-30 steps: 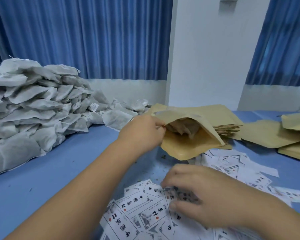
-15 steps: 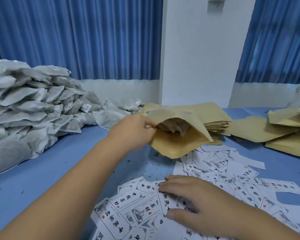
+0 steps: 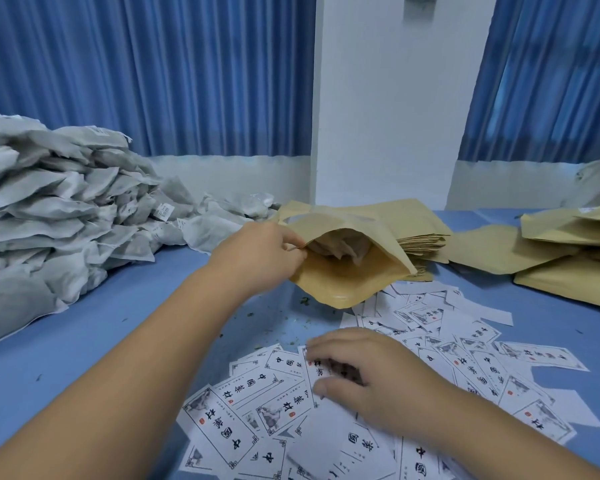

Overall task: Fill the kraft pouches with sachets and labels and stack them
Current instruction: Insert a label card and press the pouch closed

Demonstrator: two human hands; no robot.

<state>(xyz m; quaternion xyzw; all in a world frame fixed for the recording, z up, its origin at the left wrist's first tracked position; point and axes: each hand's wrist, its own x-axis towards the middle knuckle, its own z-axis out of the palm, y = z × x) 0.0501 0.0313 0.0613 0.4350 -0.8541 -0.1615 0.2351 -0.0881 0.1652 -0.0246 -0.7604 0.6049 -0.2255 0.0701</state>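
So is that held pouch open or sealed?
Open: the left hand pinches the kraft pouch at its rim, mouth gaping, a sachet visible inside.

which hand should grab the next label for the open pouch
Right. The right hand rests on the scattered labels, while the left hand is busy: it pinches the rim of the kraft pouch, holding its mouth open with a sachet inside.

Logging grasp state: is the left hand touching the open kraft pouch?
Touching. The head view shows the left hand pinching the open kraft pouch at its mouth edge, no gap.
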